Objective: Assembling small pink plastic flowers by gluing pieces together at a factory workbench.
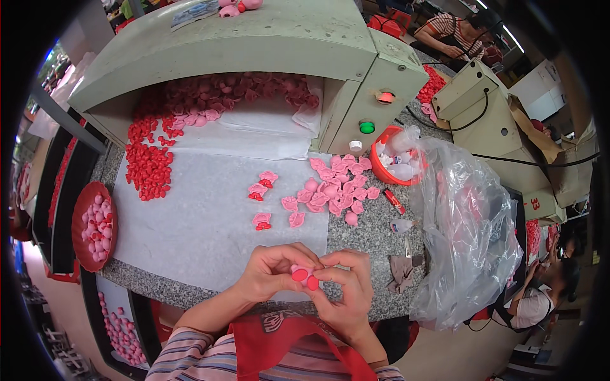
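At the table's front edge, my left hand and my right hand meet around a small pink toy part with two red oval pieces at its lower side. The fingertips and thumbs of both hands pinch it, partly covering it. Beyond my hands, pink parts with red pieces attached lie on a white sheet. A loose spread of pink shell-like parts is to their right. On the left of the sheet is a heap of small red pieces.
A pale green machine housing with a green button shelters more pink and red parts. An orange tub of bottles, a red tube and a clear plastic bag are at right. A red basket holds pink balls. Other people sit farther off.
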`<state>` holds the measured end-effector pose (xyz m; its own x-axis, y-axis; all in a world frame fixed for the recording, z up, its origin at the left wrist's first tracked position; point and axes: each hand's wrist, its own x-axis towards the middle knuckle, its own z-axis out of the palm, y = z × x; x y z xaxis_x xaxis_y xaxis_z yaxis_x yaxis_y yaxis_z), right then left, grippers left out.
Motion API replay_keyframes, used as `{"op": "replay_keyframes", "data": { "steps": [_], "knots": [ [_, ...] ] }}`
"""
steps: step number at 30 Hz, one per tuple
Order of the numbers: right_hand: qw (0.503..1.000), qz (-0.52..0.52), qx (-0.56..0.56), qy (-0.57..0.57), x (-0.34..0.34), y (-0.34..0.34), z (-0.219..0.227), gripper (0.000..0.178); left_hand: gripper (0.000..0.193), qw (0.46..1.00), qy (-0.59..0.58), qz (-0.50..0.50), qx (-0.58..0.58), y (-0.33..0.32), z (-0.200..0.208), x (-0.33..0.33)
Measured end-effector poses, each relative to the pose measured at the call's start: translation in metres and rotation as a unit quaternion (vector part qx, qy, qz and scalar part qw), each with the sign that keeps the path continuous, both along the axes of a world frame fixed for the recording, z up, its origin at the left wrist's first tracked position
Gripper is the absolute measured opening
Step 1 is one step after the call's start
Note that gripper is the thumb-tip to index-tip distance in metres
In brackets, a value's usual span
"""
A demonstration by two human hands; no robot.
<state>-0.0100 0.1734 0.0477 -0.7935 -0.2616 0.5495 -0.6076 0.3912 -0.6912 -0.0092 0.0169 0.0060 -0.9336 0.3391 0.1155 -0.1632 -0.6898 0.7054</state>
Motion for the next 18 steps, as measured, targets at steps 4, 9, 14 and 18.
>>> {"op": "replay_keyframes", "data": {
  "steps": [4, 9, 14, 18],
  "knots": [
    [0.999, 0.0, 0.033, -0.022, -0.003, -0.003, 0.007, 0.031, 0.031, 0.995, -0.067, 0.001, 0.069, 0.009, -0.005, 0.005],
    [0.996, -0.08, -0.029, -0.026, 0.004, -0.012, -0.001, 0.032, 0.038, 0.969, -0.164, -0.027, 0.18, 0.019, -0.01, 0.006],
    [0.993, -0.105, -0.045, -0.014, 0.01, -0.011, -0.006, 0.034, 0.034, 0.962, -0.106, -0.067, 0.243, 0.021, -0.02, 0.005],
    [0.993, -0.097, -0.06, -0.01, 0.011, -0.012, -0.004, 0.03, 0.036, 0.96, -0.092, -0.081, 0.253, 0.021, -0.02, 0.004]
  ]
}}
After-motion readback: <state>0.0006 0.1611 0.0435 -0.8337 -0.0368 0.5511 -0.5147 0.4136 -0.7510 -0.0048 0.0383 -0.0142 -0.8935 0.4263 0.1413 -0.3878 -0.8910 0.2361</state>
